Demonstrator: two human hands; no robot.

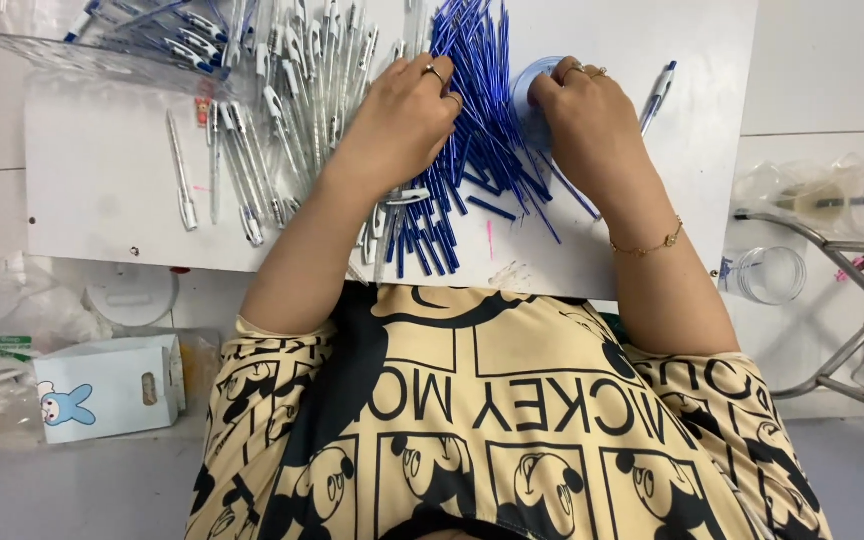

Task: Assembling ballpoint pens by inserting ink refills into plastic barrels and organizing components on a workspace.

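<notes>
- Head view: a heap of blue refills (472, 110) lies at the desk's (102, 190) middle, between the hands.
- The left hand (407, 115) rests curled on the heap; whether a refill is pinched cannot be told.
- The right hand (577, 115) is curled against a blue cup (527, 90).
- Many clear barrels (262, 130) lie loose to the left; one pen (657, 95) lies at the right, so most seems undone.

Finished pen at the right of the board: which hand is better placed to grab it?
Right, probably. The right hand sits on the blue refills beside that pen; the left hand is farther off, near the clear barrels.
</notes>
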